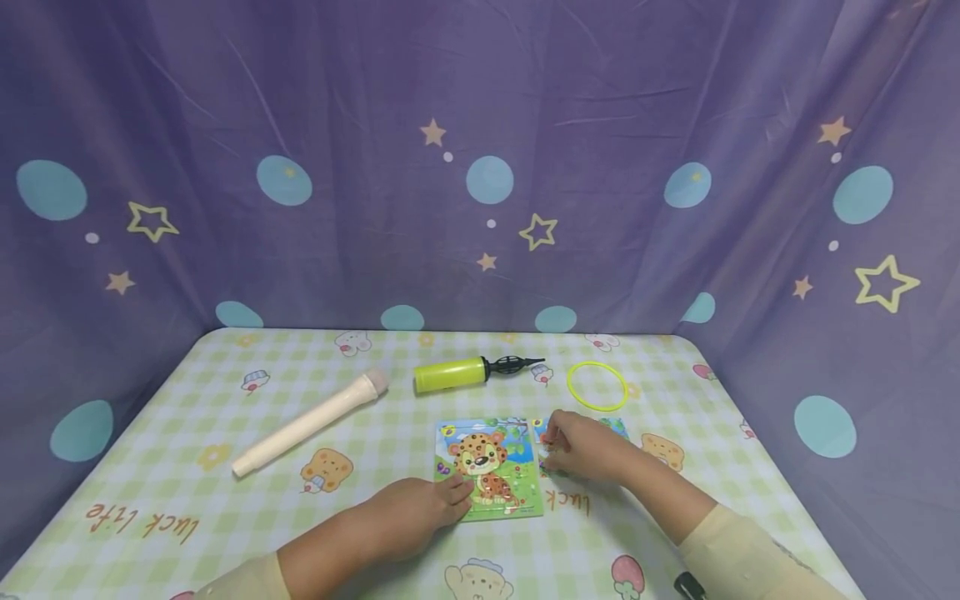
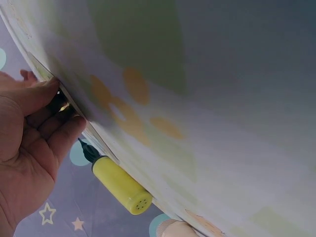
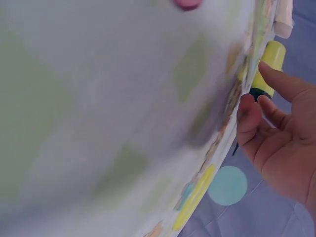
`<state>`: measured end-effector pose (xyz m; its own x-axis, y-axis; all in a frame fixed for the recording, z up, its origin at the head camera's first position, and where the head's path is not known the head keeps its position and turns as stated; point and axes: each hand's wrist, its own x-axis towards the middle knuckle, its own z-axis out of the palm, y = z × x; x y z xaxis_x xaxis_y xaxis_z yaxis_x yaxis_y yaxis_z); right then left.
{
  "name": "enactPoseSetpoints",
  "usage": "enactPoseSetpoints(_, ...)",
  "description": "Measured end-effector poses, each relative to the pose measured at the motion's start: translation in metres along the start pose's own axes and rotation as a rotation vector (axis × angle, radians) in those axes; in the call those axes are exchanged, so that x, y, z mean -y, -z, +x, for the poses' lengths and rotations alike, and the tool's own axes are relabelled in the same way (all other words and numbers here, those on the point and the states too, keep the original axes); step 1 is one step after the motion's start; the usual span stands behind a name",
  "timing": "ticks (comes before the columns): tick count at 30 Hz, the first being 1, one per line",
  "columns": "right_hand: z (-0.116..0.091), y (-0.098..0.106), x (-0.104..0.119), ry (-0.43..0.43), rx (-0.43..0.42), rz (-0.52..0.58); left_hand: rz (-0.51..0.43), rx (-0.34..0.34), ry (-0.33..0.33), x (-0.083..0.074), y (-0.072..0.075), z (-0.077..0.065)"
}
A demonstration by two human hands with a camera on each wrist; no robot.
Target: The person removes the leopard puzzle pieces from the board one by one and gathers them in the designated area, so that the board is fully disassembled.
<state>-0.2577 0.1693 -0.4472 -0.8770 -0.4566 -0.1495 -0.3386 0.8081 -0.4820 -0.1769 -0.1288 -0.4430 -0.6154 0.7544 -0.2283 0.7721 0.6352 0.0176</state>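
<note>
A square leopard picture puzzle [image 1: 491,458] lies flat on the table, its image crossed by faint piece lines. My left hand [image 1: 408,517] rests at its lower left, with the fingertips over the edge. In the left wrist view the thumb and fingers of that hand [image 2: 37,121] meet the puzzle's thin side. Just right of the puzzle lies a second colourful picture [image 1: 617,425], mostly covered by my right hand [image 1: 588,446]. The right fingers bend down onto its left part. The right wrist view shows a gap between that thumb [image 3: 284,84] and the fingers.
Behind the puzzle lies a yellow-green hand pump [image 1: 450,375] with a black nozzle. A yellow ring [image 1: 597,386] is at the back right. To the left lies a long cream stick [image 1: 307,425]. A dark object [image 1: 688,585] shows by the right sleeve. Purple curtain surrounds the table.
</note>
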Motion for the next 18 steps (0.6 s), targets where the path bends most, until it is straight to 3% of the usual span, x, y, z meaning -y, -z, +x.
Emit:
enactPoseSetpoints(3, 0.005, 0.0, 0.009, 0.067, -0.007, 0.045, -0.001, 0.009, 0.003, 0.0, 0.0, 0.0)
enactPoseSetpoints(8, 0.017, -0.01, 0.031, 0.148, 0.069, 0.106, -0.008, 0.012, 0.003, 0.0, 0.001, 0.0)
enactPoseSetpoints(18, 0.037, -0.035, 0.057, 0.086, 0.182, -0.034, -0.006, 0.004, -0.005, 0.002, 0.001, 0.001)
